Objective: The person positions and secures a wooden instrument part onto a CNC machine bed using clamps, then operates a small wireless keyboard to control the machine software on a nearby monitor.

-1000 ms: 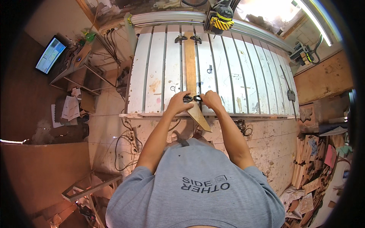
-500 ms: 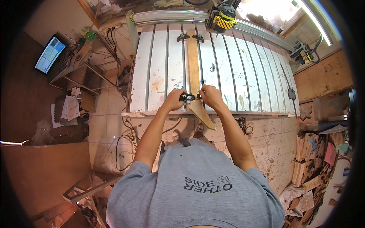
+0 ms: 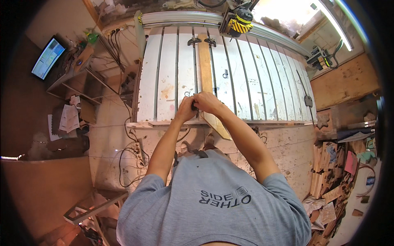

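Note:
My left hand point(image 3: 185, 107) is closed around a black clamp point(image 3: 194, 106) at the left edge of a long wooden board point(image 3: 204, 65), near the table's front. My right hand point(image 3: 206, 102) reaches over the board, fingers curled onto that same clamp, hiding much of it. At the board's far end sit two more black clamps point(image 3: 193, 42) point(image 3: 210, 42). A short angled wooden piece point(image 3: 219, 128) sticks out past the front edge. All rest on a white slotted table point(image 3: 254, 82).
Above the table a gantry rail point(image 3: 180, 17) carries a black-and-yellow spindle head point(image 3: 239, 25). Left stands a desk with a lit monitor point(image 3: 48, 57), papers point(image 3: 69, 118) and cables point(image 3: 131, 143). Lower left is a metal frame point(image 3: 82, 209); stacked wood scraps point(image 3: 324, 172) lie at right.
My right hand has moved left from the right-hand front clamp across the board to the left one, beside my left hand, which has stayed by that clamp.

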The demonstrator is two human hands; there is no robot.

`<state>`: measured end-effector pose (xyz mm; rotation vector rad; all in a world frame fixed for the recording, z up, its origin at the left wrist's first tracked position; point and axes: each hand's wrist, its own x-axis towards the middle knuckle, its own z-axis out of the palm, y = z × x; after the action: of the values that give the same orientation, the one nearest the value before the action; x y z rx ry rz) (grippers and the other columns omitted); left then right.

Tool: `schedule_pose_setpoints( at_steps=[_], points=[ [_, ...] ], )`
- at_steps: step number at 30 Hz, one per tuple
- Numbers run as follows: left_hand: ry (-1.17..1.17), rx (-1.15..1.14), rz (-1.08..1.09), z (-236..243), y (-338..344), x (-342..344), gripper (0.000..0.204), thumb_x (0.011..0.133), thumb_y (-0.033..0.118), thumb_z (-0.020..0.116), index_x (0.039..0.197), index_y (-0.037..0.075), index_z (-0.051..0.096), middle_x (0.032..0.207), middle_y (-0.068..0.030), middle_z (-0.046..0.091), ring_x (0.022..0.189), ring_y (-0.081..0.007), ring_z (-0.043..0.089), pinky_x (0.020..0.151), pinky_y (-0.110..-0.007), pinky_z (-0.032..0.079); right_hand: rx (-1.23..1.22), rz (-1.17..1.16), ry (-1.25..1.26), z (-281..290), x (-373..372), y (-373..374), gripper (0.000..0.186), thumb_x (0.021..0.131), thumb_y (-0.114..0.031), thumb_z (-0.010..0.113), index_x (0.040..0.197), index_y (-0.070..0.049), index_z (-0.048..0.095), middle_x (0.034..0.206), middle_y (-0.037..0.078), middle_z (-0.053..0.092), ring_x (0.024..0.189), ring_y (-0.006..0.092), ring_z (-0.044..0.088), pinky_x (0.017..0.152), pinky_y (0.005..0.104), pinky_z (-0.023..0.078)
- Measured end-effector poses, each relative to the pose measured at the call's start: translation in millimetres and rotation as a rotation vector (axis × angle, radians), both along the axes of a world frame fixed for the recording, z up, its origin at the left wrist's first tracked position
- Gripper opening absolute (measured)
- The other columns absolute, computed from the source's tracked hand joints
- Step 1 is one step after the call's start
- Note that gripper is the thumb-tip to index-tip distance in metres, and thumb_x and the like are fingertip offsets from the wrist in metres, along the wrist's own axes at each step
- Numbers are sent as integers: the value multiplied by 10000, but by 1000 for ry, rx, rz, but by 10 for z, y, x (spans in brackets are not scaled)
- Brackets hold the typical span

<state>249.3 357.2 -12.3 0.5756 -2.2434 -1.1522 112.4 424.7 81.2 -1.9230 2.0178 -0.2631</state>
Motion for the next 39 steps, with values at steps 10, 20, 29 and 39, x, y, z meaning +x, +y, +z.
schedule_pose_setpoints(
  at_steps=[10, 20, 29, 39],
  points=[
    [-71, 119, 83, 35, 39, 39, 302, 757, 34, 732, 1048, 59, 657, 982, -177, 689, 970, -396, 620, 866, -463, 509, -23, 48, -76, 1, 0, -57, 201, 795, -73, 636, 978, -20, 702, 890, 228, 710, 869, 431, 691, 795, 508, 551],
    [-1, 93, 100, 17, 15, 40, 367, 757, 83, 799, 1104, 84, 683, 1042, -158, 716, 983, -386, 642, 893, -453, 527, -30, 583, 417, 125, -96, -109, 90, 883, -109, 654, 940, -76, 716, 1083, 61, 710, 1041, 261, 675, 890, 387, 567],
    [-32, 25, 115, -103, -37, 47, 377, 689, 70, 836, 1019, 70, 653, 928, -172, 685, 924, -386, 633, 826, -449, 524, 163, 170, 304, -15, 14, -229, 293, 886, -249, 628, 805, 7, 746, 856, 232, 732, 853, 349, 740, 779, 431, 594],
    [2, 10, 71, -41, -26, 41, 416, 684, 77, 825, 1066, 78, 661, 971, -183, 687, 964, -401, 641, 854, -457, 529, 51, 215, 287, 274, -46, -255, 164, 875, -158, 657, 944, -26, 725, 921, 160, 748, 854, 327, 740, 766, 435, 607]
  ],
)
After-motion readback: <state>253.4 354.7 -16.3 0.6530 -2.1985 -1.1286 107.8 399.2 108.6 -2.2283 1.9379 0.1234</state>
